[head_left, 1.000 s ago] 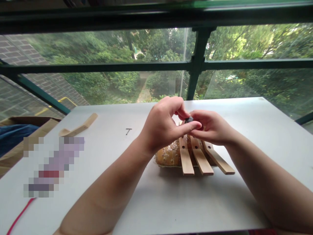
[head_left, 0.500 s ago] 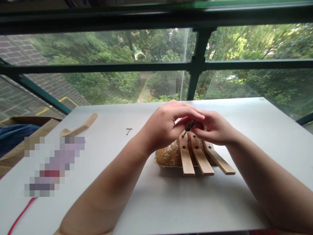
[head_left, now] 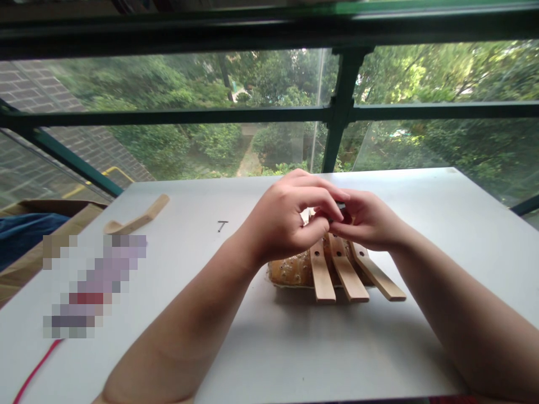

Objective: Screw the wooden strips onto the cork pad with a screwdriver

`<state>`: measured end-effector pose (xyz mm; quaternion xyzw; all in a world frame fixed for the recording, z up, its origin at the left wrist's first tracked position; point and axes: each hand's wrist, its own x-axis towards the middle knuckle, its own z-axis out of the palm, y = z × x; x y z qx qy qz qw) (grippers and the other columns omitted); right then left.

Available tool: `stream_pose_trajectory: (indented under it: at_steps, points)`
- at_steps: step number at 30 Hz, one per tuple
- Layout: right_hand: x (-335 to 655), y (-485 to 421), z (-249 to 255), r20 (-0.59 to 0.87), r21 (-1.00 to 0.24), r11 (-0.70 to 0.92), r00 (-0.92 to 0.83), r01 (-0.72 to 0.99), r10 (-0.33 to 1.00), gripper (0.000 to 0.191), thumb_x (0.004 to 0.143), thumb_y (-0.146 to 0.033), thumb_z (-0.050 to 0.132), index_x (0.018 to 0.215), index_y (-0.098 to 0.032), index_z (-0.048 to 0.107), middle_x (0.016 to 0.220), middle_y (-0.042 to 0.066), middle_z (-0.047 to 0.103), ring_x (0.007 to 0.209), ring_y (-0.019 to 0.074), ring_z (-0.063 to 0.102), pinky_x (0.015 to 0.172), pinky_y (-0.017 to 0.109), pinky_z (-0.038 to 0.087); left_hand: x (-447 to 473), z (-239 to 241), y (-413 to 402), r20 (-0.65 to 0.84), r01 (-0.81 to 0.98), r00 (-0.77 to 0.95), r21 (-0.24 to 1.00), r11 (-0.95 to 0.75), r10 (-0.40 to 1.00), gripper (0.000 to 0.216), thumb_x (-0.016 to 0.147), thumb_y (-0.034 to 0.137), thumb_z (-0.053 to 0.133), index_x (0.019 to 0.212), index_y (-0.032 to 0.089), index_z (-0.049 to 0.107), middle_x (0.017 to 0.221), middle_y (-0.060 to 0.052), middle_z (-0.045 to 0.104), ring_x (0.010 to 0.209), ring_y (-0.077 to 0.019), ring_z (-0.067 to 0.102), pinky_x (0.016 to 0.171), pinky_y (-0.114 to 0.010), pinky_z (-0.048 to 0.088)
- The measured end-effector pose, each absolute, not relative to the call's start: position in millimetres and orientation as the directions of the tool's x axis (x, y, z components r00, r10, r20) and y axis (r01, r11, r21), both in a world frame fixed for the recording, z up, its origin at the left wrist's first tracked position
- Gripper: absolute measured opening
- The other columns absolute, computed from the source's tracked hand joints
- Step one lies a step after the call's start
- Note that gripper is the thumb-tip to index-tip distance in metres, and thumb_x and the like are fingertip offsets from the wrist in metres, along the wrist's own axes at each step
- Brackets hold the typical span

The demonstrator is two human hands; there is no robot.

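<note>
My left hand (head_left: 290,216) and my right hand (head_left: 364,219) meet above a brown, rounded, dotted block (head_left: 290,268) with a shiny surface. Between their fingertips is a small dark tool (head_left: 340,206), mostly hidden, its kind unclear. My right fingers are closed around it, and my left thumb and fingers curl in a pinch at its near end. Three bent wooden slats, a left slat (head_left: 323,280), a middle slat (head_left: 351,278) and a right slat (head_left: 381,278), lie across the block, with dark holes in them. My left hand covers the left slat's upper end.
Two metal screws or nails (head_left: 222,225) lie on the white table (head_left: 261,348). Another bent wooden slat (head_left: 138,219) lies at the left, near a blurred-out object (head_left: 105,269) with a red cord (head_left: 37,367). A cardboard box (head_left: 84,216) stands beyond the left edge; windows are behind.
My left thumb and fingers have shifted right and curled around the dark tool's near end. The thin shaft seen earlier at the left slat's hole is now hidden. The slats have stayed put.
</note>
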<state>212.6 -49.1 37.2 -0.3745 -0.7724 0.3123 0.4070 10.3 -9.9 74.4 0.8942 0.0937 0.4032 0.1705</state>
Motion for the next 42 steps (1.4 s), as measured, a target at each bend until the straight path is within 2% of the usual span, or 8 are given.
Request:
stream_pose_trajectory:
  at_steps: [3,7,13,19,24,30,36,42]
  points:
    - [212,-49,37,0.390,-0.783,0.514,-0.366,0.352,0.845,0.018,0.080,-0.028,0.073,0.094,-0.020,0.065,0.081,0.001,0.063,0.069,0.0146,0.056,0.060,0.027,0.045,11,72,-8,0.682,0.046,0.672,0.350,-0.935,0.289,0.027,0.071,0.000,0.056,0.079,0.020,0.072,0.106,-0.002,0.074,0.097,-0.0184,0.064,0.096,-0.037,0.050]
    - [210,-50,37,0.394,-0.774,0.503,-0.330,0.384,0.858,0.019,0.079,-0.030,0.074,0.094,-0.021,0.066,0.079,0.002,0.063,0.072,0.0172,0.059,0.061,0.028,0.046,12,72,-9,0.716,0.045,0.626,0.363,-0.931,0.309,0.021,0.073,0.003,0.058,0.080,0.019,0.069,0.110,-0.005,0.072,0.099,-0.0192,0.064,0.092,-0.036,0.051]
    - [206,-51,35,0.384,-0.784,0.459,-0.253,0.419,0.888,0.019,0.075,-0.028,0.077,0.085,-0.020,0.063,0.074,0.000,0.060,0.070,0.0164,0.056,0.060,0.027,0.045,14,74,-8,0.741,0.076,0.578,0.369,-0.926,0.342,0.006,0.081,0.022,0.069,0.086,0.018,0.067,0.086,-0.003,0.069,0.084,-0.0157,0.061,0.079,-0.030,0.050]
    - [204,-51,33,0.409,-0.746,0.474,-0.240,0.467,0.880,0.019,0.076,-0.023,0.072,0.074,-0.018,0.054,0.069,-0.002,0.053,0.064,0.0123,0.050,0.059,0.026,0.041,14,72,-7,0.736,0.098,0.593,0.336,-0.937,0.326,0.011,0.083,0.028,0.069,0.088,0.018,0.070,0.090,-0.004,0.069,0.084,-0.0152,0.060,0.078,-0.029,0.049]
    - [203,-51,33,0.434,-0.734,0.495,-0.239,0.466,0.869,0.017,0.074,-0.017,0.070,0.076,-0.018,0.053,0.070,-0.002,0.053,0.064,0.0124,0.050,0.057,0.026,0.039,13,73,-7,0.717,0.107,0.611,0.346,-0.932,0.336,0.009,0.082,0.019,0.068,0.091,0.018,0.070,0.091,-0.003,0.067,0.083,-0.0138,0.059,0.077,-0.027,0.049]
    - [210,-51,36,0.394,-0.777,0.517,-0.364,0.359,0.844,0.026,0.074,-0.013,0.070,0.097,-0.021,0.062,0.072,-0.001,0.056,0.067,0.0146,0.052,0.056,0.026,0.040,10,75,-7,0.711,0.127,0.605,0.358,-0.925,0.358,0.011,0.080,0.013,0.066,0.089,0.019,0.069,0.091,-0.003,0.066,0.083,-0.0140,0.059,0.077,-0.028,0.050]
    - [214,-50,34,0.378,-0.804,0.501,-0.374,0.322,0.847,0.013,0.079,-0.013,0.066,0.090,-0.019,0.060,0.081,0.002,0.059,0.069,0.0133,0.052,0.058,0.026,0.041,10,77,-8,0.697,0.098,0.617,0.393,-0.914,0.366,0.017,0.078,0.007,0.063,0.088,0.019,0.070,0.092,-0.003,0.067,0.084,-0.0139,0.060,0.079,-0.028,0.050]
    - [214,-48,33,0.371,-0.806,0.498,-0.383,0.319,0.846,0.023,0.079,-0.013,0.068,0.099,-0.018,0.059,0.087,0.002,0.058,0.073,0.0137,0.053,0.059,0.026,0.042,8,78,-9,0.666,0.054,0.649,0.440,-0.896,0.366,0.025,0.077,0.003,0.057,0.088,0.019,0.071,0.093,-0.003,0.068,0.084,-0.0143,0.061,0.082,-0.030,0.051]
